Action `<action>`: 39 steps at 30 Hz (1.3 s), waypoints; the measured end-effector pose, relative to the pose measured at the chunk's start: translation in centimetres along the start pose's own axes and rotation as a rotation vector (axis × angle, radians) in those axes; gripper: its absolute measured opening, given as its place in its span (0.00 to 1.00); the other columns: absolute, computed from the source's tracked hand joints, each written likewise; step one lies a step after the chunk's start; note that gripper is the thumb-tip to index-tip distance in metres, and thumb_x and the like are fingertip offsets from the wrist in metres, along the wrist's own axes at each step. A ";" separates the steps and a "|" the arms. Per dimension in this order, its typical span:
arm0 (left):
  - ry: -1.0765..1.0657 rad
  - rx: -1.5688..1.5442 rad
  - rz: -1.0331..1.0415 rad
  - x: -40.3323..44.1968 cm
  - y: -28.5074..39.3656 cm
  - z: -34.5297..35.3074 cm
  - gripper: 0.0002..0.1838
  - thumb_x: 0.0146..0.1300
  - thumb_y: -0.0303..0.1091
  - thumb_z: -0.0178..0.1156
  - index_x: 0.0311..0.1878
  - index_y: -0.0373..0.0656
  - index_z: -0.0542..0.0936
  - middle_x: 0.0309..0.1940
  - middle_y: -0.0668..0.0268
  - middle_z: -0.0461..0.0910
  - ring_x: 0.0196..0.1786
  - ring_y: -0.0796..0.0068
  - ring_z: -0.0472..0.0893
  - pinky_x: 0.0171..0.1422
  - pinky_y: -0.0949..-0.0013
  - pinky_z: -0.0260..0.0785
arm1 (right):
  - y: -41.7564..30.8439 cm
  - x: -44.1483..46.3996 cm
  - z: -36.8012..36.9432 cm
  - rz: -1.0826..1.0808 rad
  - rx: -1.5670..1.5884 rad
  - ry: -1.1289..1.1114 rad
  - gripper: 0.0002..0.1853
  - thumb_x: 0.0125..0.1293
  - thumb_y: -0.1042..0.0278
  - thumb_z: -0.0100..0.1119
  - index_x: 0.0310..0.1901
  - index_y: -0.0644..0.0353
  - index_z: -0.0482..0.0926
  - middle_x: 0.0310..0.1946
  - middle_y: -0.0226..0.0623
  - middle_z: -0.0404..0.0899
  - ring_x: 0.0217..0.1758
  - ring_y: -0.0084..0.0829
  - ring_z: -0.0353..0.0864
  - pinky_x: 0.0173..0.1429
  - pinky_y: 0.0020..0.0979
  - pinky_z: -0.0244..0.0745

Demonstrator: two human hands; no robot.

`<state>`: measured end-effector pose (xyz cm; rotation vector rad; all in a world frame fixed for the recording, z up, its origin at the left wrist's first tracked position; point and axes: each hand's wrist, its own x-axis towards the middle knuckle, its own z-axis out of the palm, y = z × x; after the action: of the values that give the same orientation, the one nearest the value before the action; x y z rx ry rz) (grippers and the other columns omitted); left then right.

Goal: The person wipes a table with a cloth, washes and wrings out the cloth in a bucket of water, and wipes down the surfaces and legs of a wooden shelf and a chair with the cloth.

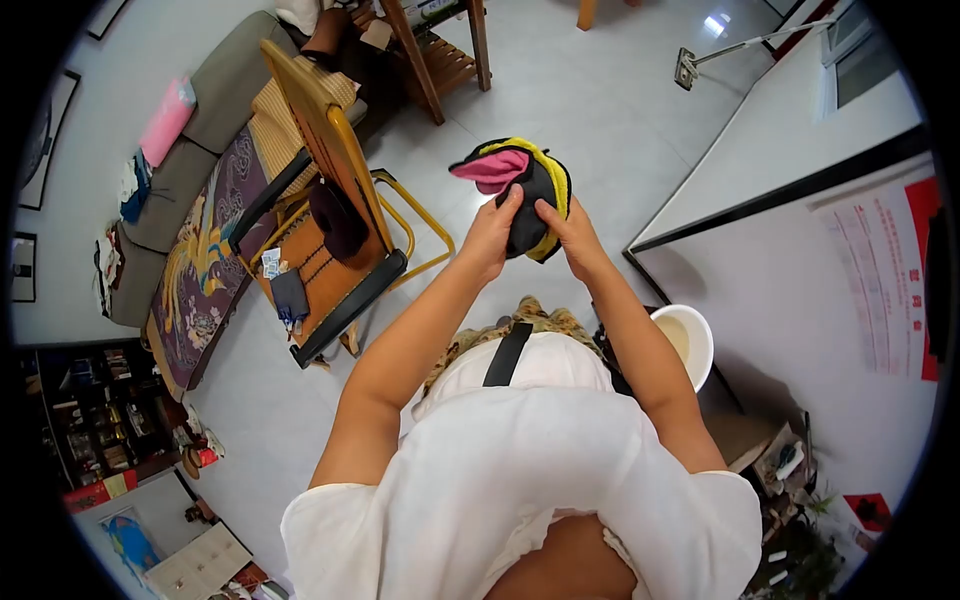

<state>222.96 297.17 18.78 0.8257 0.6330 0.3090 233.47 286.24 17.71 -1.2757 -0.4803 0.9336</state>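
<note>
A folded bundle of cloths (540, 200), dark grey with yellow and pink layers and black edging, is held up over the floor in front of my body. My left hand (488, 236) grips its lower left side, with the thumb pressed on the grey face. On the right side my right hand (572, 240) holds it the same way, thumb also on the grey part. Most of the fingers are hidden behind the cloths. A pink flap sticks out at the upper left, away from both hands.
To the left stands a wooden armchair (335, 170) with items on its seat, beside a sofa (210, 110). A white bucket (703, 350) with cloudy liquid sits near my right arm by the wall. A flat mop (686, 70) lies farther off, and a wooden table (410, 50) is at the top.
</note>
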 end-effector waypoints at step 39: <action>0.964 -0.015 0.705 5.6 30.4 -22.9 0.24 0.70 0.45 0.58 0.63 0.40 0.72 0.56 0.62 0.77 0.55 0.69 0.79 0.58 0.66 0.74 | -5.6 38.1 5.0 0.433 0.179 -0.443 0.28 0.75 0.48 0.48 0.63 0.65 0.69 0.59 0.37 0.75 0.62 0.30 0.73 0.66 0.33 0.66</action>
<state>212.43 332.98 28.01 0.8421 1.2113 1.4029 252.98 319.85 17.39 -1.0237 -0.4554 1.6057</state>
